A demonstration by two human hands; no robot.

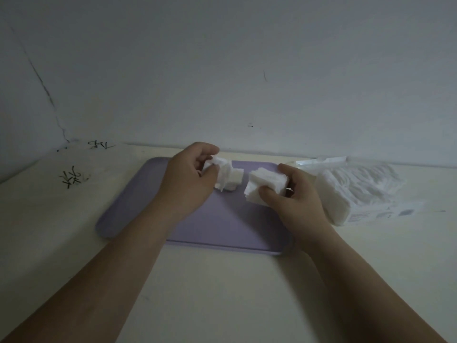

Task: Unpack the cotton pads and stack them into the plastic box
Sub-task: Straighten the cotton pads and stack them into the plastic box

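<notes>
pad clump is pinched in left grip | pad stack is clasped in right grip | both are held over purple tray | opened pad pack is laid on tabletop beside right grip

1. The left hand pinches a small bundle of cotton pads over the lavender tray.
2. The right hand grips a second stack of pads, just beside the first.
3. An opened pack of cotton pads lies on the desk, right of the tray.
</notes>
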